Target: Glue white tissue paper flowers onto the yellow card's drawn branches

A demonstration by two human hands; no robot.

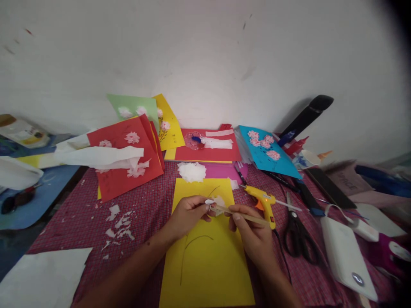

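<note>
My left hand pinches a small piece of white paper between thumb and fingers. In my right hand is a slim pale wooden stick, its tip close to that paper. Both hands are above a yellow sheet marked with thin dark curved lines. A pale ruffled paper piece shows just behind my fingertips; whether it lies on the sheet or is held, I cannot tell. Beyond the sheet's far edge sits a pile of white paper pieces.
A yellow glue gun and black scissors lie to the right, near a white power bank. Red cards and a blue card with paper flowers stand behind. Paper scraps litter the checked cloth at left.
</note>
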